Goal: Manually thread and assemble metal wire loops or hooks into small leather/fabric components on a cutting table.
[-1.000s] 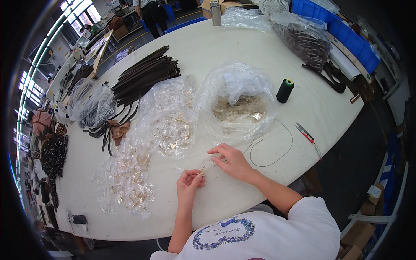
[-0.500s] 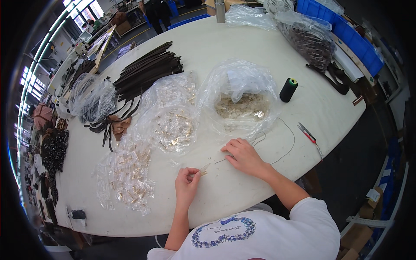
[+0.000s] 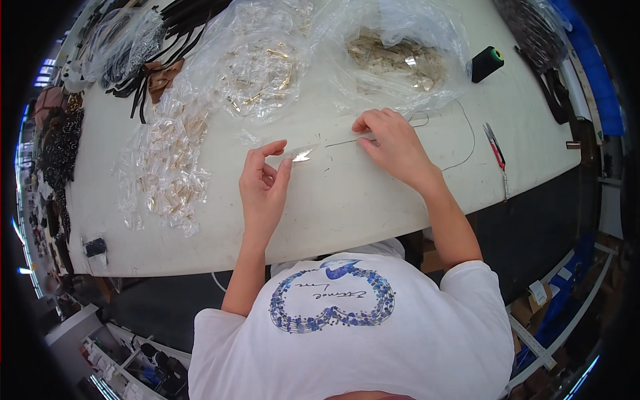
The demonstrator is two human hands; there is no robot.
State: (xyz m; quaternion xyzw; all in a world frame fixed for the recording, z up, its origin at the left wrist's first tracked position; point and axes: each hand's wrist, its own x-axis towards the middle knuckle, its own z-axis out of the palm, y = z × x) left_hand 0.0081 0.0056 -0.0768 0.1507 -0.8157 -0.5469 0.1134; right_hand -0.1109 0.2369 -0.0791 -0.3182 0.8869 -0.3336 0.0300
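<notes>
Near the middle of the table my left hand (image 3: 263, 177) is open, its index finger and thumb apart. Just beyond the thumb tip is a small clear plastic sachet (image 3: 304, 154) with something shiny in it; whether the thumb touches it I cannot make out. My right hand (image 3: 392, 141) is closed, thumb and fingers pinching a dark thread (image 3: 341, 143). One end of the thread points left toward the sachet. The rest passes beneath the hand and loops out to the right across the white tabletop.
A heap of small clear sachets (image 3: 170, 167) with gold-coloured pieces lies left. Behind are two open plastic bags, one of gold pieces (image 3: 257, 77), one of packed pieces (image 3: 397, 63). A black thread cone (image 3: 487, 64) and red-handled scissors (image 3: 496, 150) lie right. Dark straps (image 3: 190, 17) are far left.
The view has tilted down toward my body. My left index finger and thumb have spread from a pinch, and the sachet now shows beyond them. My right hand keeps its hold on the thread.
</notes>
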